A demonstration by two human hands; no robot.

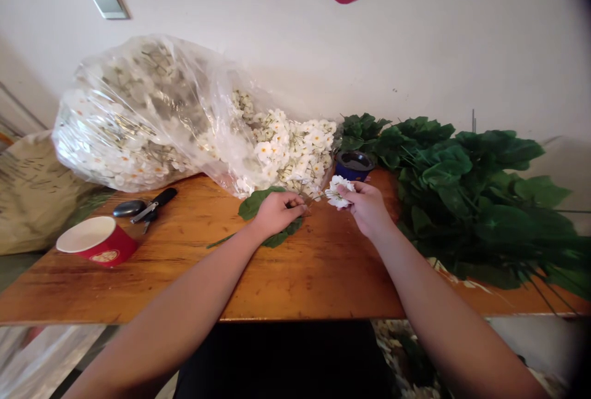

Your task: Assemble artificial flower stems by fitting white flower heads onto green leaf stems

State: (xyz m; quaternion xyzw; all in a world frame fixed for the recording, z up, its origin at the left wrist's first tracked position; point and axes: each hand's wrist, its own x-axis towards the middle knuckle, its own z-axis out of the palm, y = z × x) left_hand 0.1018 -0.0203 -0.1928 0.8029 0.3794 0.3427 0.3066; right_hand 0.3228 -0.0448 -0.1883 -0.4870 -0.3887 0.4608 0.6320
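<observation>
Our right grip (364, 207) was pinched closed on a white artificial flower cluster (338, 192), which sat at its 9 o'clock, nearer it than our left grip (277, 214). That left grip was curled almost shut over a green artificial leaf (253, 204), apparently by its stem, on the wooden desk (314, 288). A clear plastic bag of flowers (133, 116) lay beyond, at 11 o'clock.

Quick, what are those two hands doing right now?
Left hand: closed, on a green leaf; can't tell if it grips anything.
Right hand: closed, holding a white flower.
</observation>
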